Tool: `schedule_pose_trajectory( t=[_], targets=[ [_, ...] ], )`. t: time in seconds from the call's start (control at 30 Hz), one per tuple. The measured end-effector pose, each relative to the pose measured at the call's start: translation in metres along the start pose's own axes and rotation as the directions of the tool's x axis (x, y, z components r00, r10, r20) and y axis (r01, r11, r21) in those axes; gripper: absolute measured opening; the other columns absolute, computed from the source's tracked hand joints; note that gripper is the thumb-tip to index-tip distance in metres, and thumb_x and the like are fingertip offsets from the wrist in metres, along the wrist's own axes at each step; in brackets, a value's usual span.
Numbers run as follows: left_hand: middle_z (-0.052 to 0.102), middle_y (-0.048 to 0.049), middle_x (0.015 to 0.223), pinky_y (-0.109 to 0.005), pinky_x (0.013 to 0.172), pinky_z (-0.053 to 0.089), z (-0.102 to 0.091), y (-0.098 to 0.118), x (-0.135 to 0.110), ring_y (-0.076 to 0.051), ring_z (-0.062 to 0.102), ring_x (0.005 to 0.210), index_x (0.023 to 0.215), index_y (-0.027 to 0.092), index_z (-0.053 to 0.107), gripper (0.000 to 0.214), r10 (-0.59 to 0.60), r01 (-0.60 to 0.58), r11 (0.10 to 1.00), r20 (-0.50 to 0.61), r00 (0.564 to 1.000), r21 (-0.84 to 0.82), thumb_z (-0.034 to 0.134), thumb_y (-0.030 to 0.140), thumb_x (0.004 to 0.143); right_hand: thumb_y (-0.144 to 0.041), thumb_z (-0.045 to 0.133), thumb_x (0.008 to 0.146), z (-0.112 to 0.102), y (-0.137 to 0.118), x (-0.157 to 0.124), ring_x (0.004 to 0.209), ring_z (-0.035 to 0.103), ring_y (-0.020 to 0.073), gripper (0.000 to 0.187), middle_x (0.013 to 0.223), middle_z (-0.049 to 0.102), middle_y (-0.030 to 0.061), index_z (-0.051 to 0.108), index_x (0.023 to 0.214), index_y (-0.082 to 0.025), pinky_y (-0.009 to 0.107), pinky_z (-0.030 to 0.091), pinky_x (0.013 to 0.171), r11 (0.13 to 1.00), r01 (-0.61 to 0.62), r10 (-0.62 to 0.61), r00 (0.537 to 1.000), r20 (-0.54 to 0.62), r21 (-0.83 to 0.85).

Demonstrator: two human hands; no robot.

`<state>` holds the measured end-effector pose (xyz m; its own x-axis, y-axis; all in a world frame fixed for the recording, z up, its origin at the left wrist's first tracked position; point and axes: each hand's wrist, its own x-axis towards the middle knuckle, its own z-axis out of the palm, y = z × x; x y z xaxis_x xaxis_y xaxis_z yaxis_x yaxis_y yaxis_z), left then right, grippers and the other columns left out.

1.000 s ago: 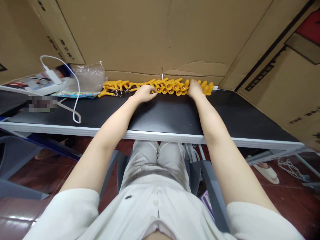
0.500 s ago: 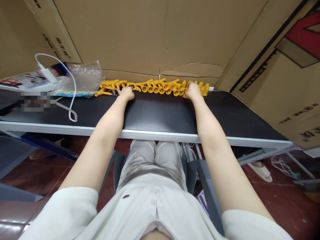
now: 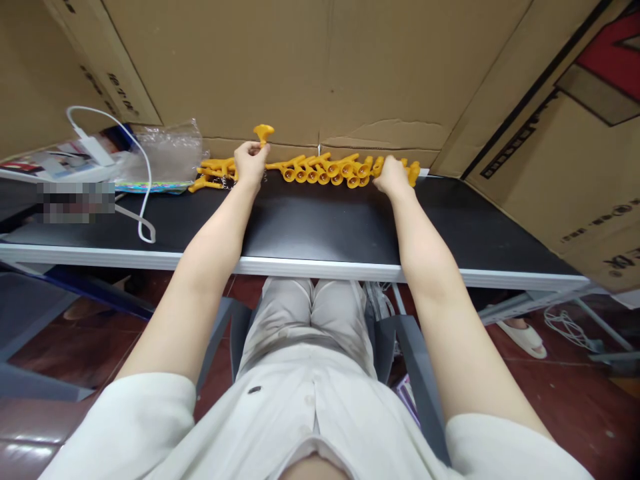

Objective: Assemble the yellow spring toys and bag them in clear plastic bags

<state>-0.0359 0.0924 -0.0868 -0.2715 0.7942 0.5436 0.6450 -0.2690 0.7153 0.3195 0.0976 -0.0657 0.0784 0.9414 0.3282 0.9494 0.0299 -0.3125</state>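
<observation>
A row of several yellow trumpet-shaped plastic pieces lies along the far edge of the black table, against the cardboard wall. My left hand is closed on one yellow piece, held upright above the row with its flared end on top. My right hand rests on the row's right end, fingers curled over the pieces there. More yellow pieces with small metal chains lie left of my left hand.
A crumpled clear plastic bag and a white charger with its cable lie at the table's left. Cardboard boxes wall in the back and right. Below are my lap, a grey chair, and a sandal on the floor.
My left hand slid left along the row, then lifted one yellow piece up off the table. My right hand stayed on the row's right end.
</observation>
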Motion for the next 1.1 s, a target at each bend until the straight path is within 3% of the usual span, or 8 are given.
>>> schedule_pose_trajectory(
  t=[0.03, 0.1, 0.27, 0.47, 0.63, 0.73, 0.9, 1.1],
  targets=[
    [0.077, -0.0150, 0.123, -0.040, 0.106, 0.061, 0.004, 0.006, 0.000, -0.028, 0.074, 0.121, 0.116, 0.018, 0.071, 0.023, -0.105, 0.102, 0.991, -0.031, 0.994, -0.088, 0.062, 0.035, 0.105, -0.028, 0.077, 0.100, -0.004, -0.005, -0.002, 0.142, 0.065, 0.0476, 0.057, 0.147, 0.068, 0.0309, 0.065, 0.150, -0.005, 0.065, 0.049, 0.123, 1.000, 0.029, -0.029, 0.999, -0.025, 0.003],
    [0.078, -0.0130, 0.115, -0.034, 0.094, 0.064, 0.013, 0.020, -0.005, -0.023, 0.077, 0.107, 0.112, 0.018, 0.069, 0.017, -0.189, 0.190, 0.957, 0.028, 0.982, -0.217, 0.065, 0.031, 0.103, -0.027, 0.072, 0.102, -0.009, -0.017, -0.007, 0.146, 0.061, 0.0469, 0.048, 0.150, 0.067, 0.0272, 0.067, 0.147, -0.011, 0.068, 0.046, 0.125, 0.991, 0.133, -0.132, 0.990, -0.048, 0.006],
    [0.079, -0.0084, 0.097, -0.034, 0.085, 0.066, 0.027, 0.040, -0.024, -0.019, 0.078, 0.084, 0.111, 0.018, 0.070, 0.021, -0.050, 0.113, 0.951, 0.215, 0.975, -0.288, 0.069, 0.038, 0.103, -0.022, 0.072, 0.099, -0.002, -0.053, -0.027, 0.145, 0.061, 0.0424, 0.040, 0.149, 0.069, 0.0207, 0.074, 0.138, -0.017, 0.062, 0.045, 0.127, 0.917, 0.396, -0.397, 0.917, 0.040, 0.039],
    [0.078, -0.0078, 0.098, -0.034, 0.085, 0.065, 0.033, 0.028, -0.024, -0.017, 0.077, 0.079, 0.114, 0.019, 0.068, 0.027, 0.013, 0.079, 0.936, 0.260, 0.966, -0.342, 0.070, 0.045, 0.107, -0.020, 0.074, 0.094, 0.017, -0.067, -0.033, 0.133, 0.071, 0.0360, 0.036, 0.140, 0.077, 0.0150, 0.080, 0.129, -0.017, 0.048, 0.052, 0.121, 0.789, 0.600, -0.612, 0.787, 0.082, 0.136],
    [0.075, -0.0019, 0.085, -0.027, 0.071, 0.063, 0.034, 0.026, -0.015, -0.012, 0.069, 0.061, 0.102, 0.021, 0.063, 0.029, -0.082, 0.176, 0.827, 0.195, 0.977, -0.533, 0.079, 0.045, 0.101, -0.017, 0.073, 0.094, 0.027, -0.059, -0.027, 0.127, 0.074, 0.0388, 0.031, 0.133, 0.079, 0.0189, 0.081, 0.123, -0.012, 0.049, 0.055, 0.115, 0.826, 0.556, -0.562, 0.824, 0.069, 0.093],
    [0.073, 0.0006, 0.079, -0.024, 0.066, 0.061, 0.033, 0.032, -0.020, -0.010, 0.065, 0.055, 0.097, 0.021, 0.062, 0.027, -0.088, 0.212, 0.775, 0.231, 0.969, -0.596, 0.082, 0.038, 0.098, -0.017, 0.070, 0.095, 0.030, -0.058, -0.025, 0.127, 0.072, 0.0383, 0.031, 0.132, 0.078, 0.0191, 0.080, 0.123, -0.012, 0.050, 0.054, 0.116, 0.829, 0.552, -0.557, 0.830, 0.033, 0.091],
    [0.073, 0.0006, 0.080, -0.025, 0.070, 0.061, 0.032, 0.046, -0.032, -0.009, 0.063, 0.054, 0.095, 0.020, 0.061, 0.016, -0.089, 0.227, 0.780, 0.256, 0.963, -0.584, 0.074, 0.025, 0.102, -0.020, 0.069, 0.097, 0.031, -0.058, -0.022, 0.124, 0.070, 0.0382, 0.027, 0.129, 0.077, 0.0208, 0.080, 0.121, -0.013, 0.050, 0.054, 0.114, 0.844, 0.524, -0.525, 0.851, -0.016, 0.113],
    [0.075, -0.0016, 0.088, -0.031, 0.078, 0.064, 0.030, 0.039, -0.023, -0.013, 0.072, 0.066, 0.099, 0.021, 0.061, 0.024, -0.122, 0.200, 0.821, 0.179, 0.976, -0.534, 0.078, 0.037, 0.103, -0.017, 0.066, 0.098, 0.026, -0.054, -0.021, 0.118, 0.071, 0.0359, 0.026, 0.126, 0.077, 0.0208, 0.078, 0.120, -0.010, 0.046, 0.053, 0.109, 0.870, 0.478, -0.482, 0.876, 0.008, 0.121]
  ],
)
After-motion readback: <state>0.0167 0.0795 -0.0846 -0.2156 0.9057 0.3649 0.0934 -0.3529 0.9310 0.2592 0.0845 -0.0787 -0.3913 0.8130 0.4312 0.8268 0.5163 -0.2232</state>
